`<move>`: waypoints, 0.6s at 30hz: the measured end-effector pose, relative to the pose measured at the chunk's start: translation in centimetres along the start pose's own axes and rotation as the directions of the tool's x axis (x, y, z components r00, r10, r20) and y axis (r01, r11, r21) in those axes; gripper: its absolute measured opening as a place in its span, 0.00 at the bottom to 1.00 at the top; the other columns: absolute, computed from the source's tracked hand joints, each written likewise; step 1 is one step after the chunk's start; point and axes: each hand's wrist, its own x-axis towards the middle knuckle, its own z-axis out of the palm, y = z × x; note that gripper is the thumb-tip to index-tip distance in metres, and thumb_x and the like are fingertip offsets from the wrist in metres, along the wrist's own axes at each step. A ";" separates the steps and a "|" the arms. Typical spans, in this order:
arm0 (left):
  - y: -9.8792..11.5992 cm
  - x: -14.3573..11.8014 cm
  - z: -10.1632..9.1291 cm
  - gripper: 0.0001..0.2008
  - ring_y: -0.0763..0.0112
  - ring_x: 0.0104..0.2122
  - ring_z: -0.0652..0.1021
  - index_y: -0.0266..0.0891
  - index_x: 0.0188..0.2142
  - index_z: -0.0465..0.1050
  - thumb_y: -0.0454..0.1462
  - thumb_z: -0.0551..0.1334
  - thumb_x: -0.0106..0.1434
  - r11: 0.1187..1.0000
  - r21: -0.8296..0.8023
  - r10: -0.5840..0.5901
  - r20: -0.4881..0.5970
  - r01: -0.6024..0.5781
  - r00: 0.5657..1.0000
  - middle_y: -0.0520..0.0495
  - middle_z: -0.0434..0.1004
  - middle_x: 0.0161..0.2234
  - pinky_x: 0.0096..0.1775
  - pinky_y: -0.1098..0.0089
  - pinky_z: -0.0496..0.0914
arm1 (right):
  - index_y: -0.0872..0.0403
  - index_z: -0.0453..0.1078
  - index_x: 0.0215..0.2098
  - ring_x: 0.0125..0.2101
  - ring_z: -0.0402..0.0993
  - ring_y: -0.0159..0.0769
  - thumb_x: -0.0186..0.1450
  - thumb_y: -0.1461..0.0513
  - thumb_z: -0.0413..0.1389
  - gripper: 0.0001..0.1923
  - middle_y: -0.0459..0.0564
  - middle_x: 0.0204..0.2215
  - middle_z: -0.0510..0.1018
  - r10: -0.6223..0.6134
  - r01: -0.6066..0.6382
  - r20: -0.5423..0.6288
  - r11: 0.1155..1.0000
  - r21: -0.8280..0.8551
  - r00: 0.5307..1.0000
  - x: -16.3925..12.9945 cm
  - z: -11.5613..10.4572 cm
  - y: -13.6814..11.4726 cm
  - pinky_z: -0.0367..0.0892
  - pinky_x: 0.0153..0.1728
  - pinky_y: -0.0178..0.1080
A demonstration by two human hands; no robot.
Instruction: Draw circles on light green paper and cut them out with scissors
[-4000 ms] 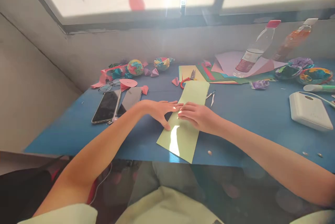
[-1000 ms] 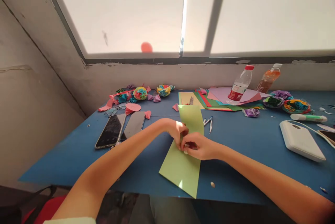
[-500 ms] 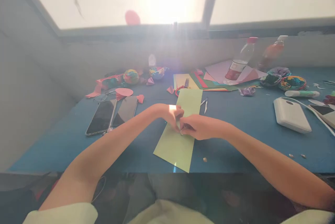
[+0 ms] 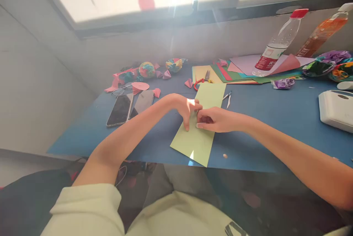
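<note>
A strip of pale yellow-green paper (image 4: 197, 145) lies slantwise on the blue table, its lower corner at the front edge. My left hand (image 4: 189, 109) rests on the paper with the thumb stretched down and apart from the fingers. Close to its right, my right hand (image 4: 211, 119) is curled over the paper, fingers bent in toward the thumb; whatever may be between them is hidden. Behind the strip lie red-handled scissors (image 4: 203, 80). A small compass-like tool (image 4: 228, 99) is beside its right edge.
Two phones, one dark phone (image 4: 120, 109) in front, lie at left near glasses (image 4: 118, 91). Coloured sheets (image 4: 242, 76) sit at the back under a red-capped bottle (image 4: 271, 53). A white power bank-like device (image 4: 336, 111) is at right. Crumpled paper balls (image 4: 147, 69) line the back.
The view has shifted, so the table appears higher and bottles farther right. My right fingertips have moved slightly apart from my left thumb. The paper strip stays under both hands.
</note>
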 end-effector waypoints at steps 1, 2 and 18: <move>0.1 0.0 0.0 0.38 0.56 0.47 0.67 0.47 0.49 0.58 0.48 0.67 0.37 1.000 0.008 0.001 0.002 -0.001 1.000 0.47 0.54 0.54 0.43 0.62 0.66 | 0.55 0.62 0.29 0.20 0.57 0.26 0.64 0.56 0.49 0.10 0.43 0.21 0.63 -0.007 0.007 -0.009 1.000 -0.019 1.000 0.1 0.2 0.0 0.54 0.21 0.32; 0.3 0.0 0.0 0.39 0.56 0.48 0.66 0.47 0.49 0.58 0.47 0.67 0.36 1.000 0.023 -0.004 -0.002 0.004 1.000 0.47 0.53 0.54 0.43 0.61 0.66 | 0.55 0.62 0.28 0.20 0.56 0.26 0.63 0.57 0.50 0.10 0.43 0.21 0.63 -0.019 0.018 -0.021 0.999 -0.044 1.000 0.1 0.4 0.0 0.54 0.21 0.32; 0.5 0.5 0.6 0.42 0.51 0.49 0.62 0.44 0.49 0.59 0.48 0.68 0.33 0.997 0.077 0.037 -0.066 -0.032 0.997 0.45 0.55 0.49 0.46 0.57 0.64 | 0.56 0.67 0.24 0.22 0.59 0.29 0.62 0.68 0.48 0.10 0.47 0.21 0.67 -0.271 0.218 -0.117 0.915 -0.338 0.955 0.1 1.8 -1.1 0.55 0.22 0.33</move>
